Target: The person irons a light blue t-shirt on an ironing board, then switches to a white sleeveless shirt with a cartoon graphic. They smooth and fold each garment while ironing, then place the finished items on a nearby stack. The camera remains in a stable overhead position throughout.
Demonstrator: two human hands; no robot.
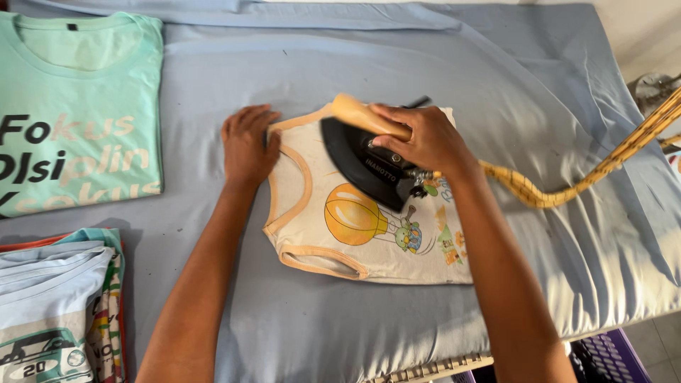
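Cream cotton, trimmed in pale orange: a small sleeveless child's top (355, 227) lies flat near the middle of the counter (496, 85), which is padded and draped in a blue-grey sheet. Your right hand (418, 138) is wrapped firmly around the wooden handle (365, 115) of a black flat iron (369, 167), whose soleplate rests on the upper half of the top, nose toward the neckline. Your left hand (248, 145) lies open, palm down, fingers spread, pressing the shoulder edge of the garment against the sheet; it holds nothing.

To do this pass well, keep that flat hand just beside the iron's path, never ahead of the nose, and pull the cloth lightly taut so no crease is pressed in. Guide the iron in the direction of the fabric's length, and judge the printed balloon picture (355, 216) as the delicate zone: linger there least. The woven yellow cord (603, 167) trails off to the right; let it hang clear of the garment.

A mint-green T-shirt (78, 106) lies spread at the far left, and a stack of folded shirts (57, 305) sits at the near left, both well apart from the iron.
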